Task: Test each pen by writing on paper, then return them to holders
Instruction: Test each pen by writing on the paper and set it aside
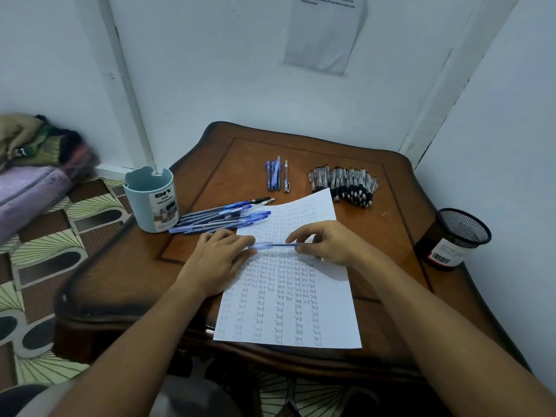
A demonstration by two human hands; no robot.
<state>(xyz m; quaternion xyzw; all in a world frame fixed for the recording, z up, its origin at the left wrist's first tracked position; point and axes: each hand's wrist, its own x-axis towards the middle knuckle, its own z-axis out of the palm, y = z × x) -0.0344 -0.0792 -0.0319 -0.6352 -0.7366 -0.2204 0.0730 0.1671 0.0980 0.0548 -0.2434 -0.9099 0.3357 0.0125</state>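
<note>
Blue pen (pixel 275 245) sits crosswise at mid-frame, held just above the paper (pixel 288 284); the left hand (pixel 221 254) pinches one end and the right hand (pixel 328 243) pinches the other, fingers curled round the barrel. I cannot tell whether a cap is coming off or going on. My read is that this is the handover between picking a pen and writing with it, or capping it after. Rows of "Test" already fill most of the sheet. Left of centre a loose heap of blue pens (pixel 222 216) lies beside the pale cup (pixel 152 200); a few more (pixel 276 174) lie at upper centre, with a black pile (pixel 346 185) to their right. The mesh holder (pixel 454 239) stands at the right edge. Next, one hand has to take the pen alone, tip down, and find a free spot on the sheet
</note>
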